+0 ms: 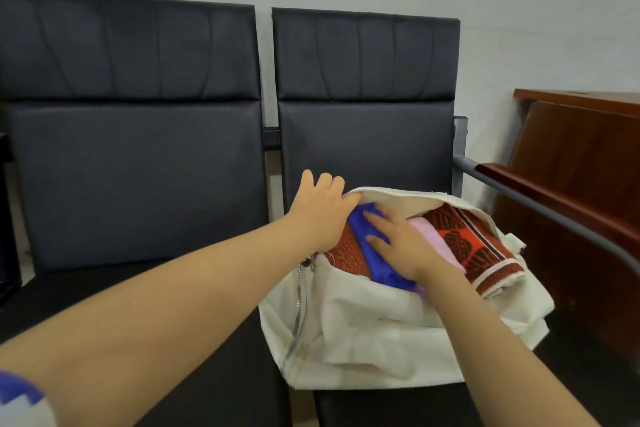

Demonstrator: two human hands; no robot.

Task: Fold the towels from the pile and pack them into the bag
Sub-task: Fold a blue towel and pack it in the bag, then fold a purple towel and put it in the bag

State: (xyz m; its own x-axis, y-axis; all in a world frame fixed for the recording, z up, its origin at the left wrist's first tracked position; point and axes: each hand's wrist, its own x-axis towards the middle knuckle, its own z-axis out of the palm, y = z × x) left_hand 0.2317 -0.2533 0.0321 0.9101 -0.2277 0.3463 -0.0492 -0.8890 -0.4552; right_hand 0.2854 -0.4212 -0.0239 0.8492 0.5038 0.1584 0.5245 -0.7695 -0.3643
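The cream canvas bag (363,333) is slumping soft and creased on the padded black seat of the right-hand chair (367,135), its zip-edged mouth gaping toward the backrest. The left hand (320,215) is leaning against the mouth's left rim, the fingers that show lying straight and spread; whether the thumb is hooking the canvas, I cannot tell. The right hand (403,248) is lying flat, fingers straight, pressing down on a smooth, folded bright-blue towel (375,263) that is standing on edge inside the bag. Just right of it a pale pink folded towel (441,246) is showing, and beyond that a red-and-black patterned woven towel (478,246) with a cream border is bulging over the right rim. The left-hand black chair (138,166) is standing alongside, and a polished reddish-brown wooden desk (585,163) is sitting past the grey metal armrest (540,208).
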